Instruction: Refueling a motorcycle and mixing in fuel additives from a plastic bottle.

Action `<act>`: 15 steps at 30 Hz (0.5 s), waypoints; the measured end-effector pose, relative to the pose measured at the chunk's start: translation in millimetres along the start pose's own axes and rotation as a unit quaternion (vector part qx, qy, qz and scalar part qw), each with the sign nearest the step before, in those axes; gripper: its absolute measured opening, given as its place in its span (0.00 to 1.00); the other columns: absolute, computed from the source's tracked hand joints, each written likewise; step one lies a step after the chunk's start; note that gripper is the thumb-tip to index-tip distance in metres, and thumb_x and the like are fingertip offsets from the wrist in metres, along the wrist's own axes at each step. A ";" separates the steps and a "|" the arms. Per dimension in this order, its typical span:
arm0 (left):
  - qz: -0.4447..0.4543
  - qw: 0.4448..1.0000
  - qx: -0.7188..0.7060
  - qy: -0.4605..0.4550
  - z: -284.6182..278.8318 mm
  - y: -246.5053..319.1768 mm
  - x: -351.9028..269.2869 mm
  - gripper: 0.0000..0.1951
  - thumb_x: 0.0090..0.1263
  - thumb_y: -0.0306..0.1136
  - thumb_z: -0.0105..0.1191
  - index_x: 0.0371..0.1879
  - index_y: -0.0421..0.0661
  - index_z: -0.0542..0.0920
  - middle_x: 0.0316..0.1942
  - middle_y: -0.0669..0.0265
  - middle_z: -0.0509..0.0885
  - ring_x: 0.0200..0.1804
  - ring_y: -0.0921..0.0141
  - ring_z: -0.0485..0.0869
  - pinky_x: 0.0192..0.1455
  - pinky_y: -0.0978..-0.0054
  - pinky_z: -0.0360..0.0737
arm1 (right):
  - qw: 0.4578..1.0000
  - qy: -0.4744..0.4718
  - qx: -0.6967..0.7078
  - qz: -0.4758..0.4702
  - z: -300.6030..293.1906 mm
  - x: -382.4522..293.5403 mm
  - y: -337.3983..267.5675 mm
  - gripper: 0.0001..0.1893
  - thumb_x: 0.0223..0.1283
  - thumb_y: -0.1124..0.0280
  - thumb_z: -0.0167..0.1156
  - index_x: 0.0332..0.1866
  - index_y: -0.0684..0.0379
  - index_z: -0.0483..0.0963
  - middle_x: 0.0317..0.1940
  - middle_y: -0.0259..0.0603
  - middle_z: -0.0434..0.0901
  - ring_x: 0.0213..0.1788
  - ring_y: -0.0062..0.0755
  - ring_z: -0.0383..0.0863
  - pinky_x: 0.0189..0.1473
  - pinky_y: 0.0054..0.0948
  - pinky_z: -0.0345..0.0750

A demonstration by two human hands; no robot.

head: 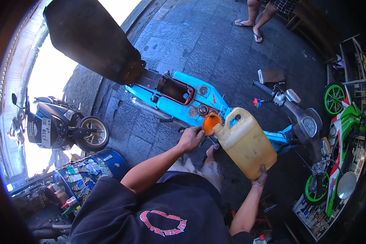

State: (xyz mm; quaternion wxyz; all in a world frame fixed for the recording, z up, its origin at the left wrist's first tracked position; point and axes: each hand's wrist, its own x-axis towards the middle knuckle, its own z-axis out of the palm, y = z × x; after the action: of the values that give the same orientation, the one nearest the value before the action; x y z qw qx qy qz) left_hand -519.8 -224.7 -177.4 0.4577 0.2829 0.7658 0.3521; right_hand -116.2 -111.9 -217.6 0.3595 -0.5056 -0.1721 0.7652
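Note:
My left hand (190, 138) holds the rim of an orange funnel (212, 122) over the front of the light blue body of a motorcycle (174, 106). My right hand (260, 177) supports the base of a yellowish plastic jerrycan (250, 145), which is tilted with its open neck at the funnel's rim. Whether liquid is flowing cannot be made out. A round metal cap (202, 109) lies beside the funnel. Behind it is an open compartment with a red rim (192, 97). The dark seat (88, 39) is raised. The funnel's spout is hidden.
The handlebar (302, 119) stands to the right, beyond the jerrycan. A blue drum (117, 164) with stickers and a parked black motorcycle (58, 122) are at the left. A person in flip-flops (256, 23) stands at the top. Green-wheeled frames (338, 128) line the right side.

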 end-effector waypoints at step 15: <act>0.042 0.999 -0.010 0.009 2.1 -6.1 0.9 0.17 0.73 0.37 0.50 0.48 0.37 0.83 0.42 0.42 0.85 0.48 0.45 0.84 0.52 0.54 0.78 | 1.000 0.017 -0.011 -0.006 9.0 -21.5 -5.7 0.42 0.55 0.57 0.73 0.72 0.60 0.62 0.63 0.46 0.74 0.64 0.50 0.76 0.67 0.53 0.74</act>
State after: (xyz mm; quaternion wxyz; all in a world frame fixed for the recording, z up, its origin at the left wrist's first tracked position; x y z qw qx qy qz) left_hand -519.0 -227.1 -183.4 0.4383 0.3074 0.7536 0.3813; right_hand -117.2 -122.6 -196.2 0.3614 -0.5210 -0.1774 0.7527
